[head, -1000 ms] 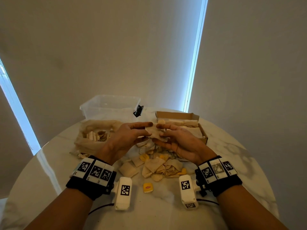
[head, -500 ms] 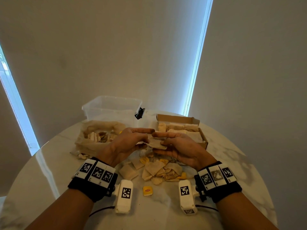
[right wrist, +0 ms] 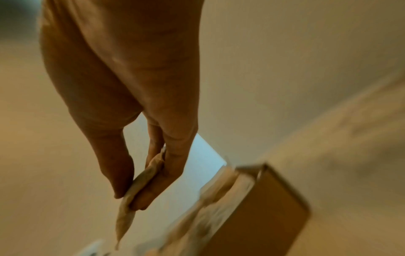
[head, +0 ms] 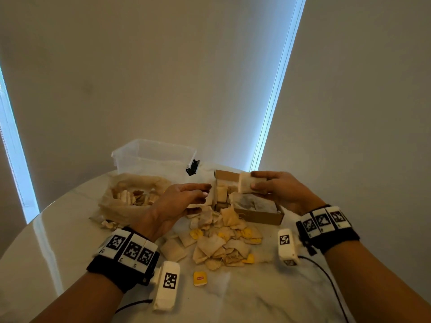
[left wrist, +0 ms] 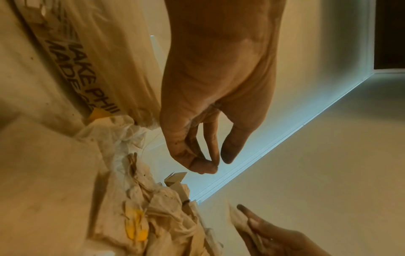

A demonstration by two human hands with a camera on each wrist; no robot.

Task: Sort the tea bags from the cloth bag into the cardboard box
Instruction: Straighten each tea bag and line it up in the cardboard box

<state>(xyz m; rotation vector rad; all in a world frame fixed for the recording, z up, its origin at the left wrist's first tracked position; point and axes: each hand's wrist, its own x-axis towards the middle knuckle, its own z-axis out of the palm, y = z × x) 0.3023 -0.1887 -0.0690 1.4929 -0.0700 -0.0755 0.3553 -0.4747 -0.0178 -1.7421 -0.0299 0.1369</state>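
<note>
Right hand (head: 282, 191) grip: thumb and fingers pinch one tea bag (head: 245, 185), held flat above the far end of the box (head: 258, 216). The right wrist view confirms the pinch, with the bag hanging down from between thumb and fingers (right wrist: 151, 194). Left hand (head: 179, 201) grip: released; fingers loosely extended, holding nothing, hovering between the cloth bag (head: 130, 199) and the box. The left wrist view shows its fingertips near each other with nothing between them.

Progress, judged from the layout:
- Done: several bags stand in a row along the left side of the box; more paper lies flat inside it.
- In hand: one bag, over the box, not yet set down.
- Left: a loose pile (head: 221, 243) of bags with yellow tags on the table in front of the box, one stray tag (head: 199, 278) nearer the person, and more bags visible in the open cloth bag.

The task appears well short of half complete.
</note>
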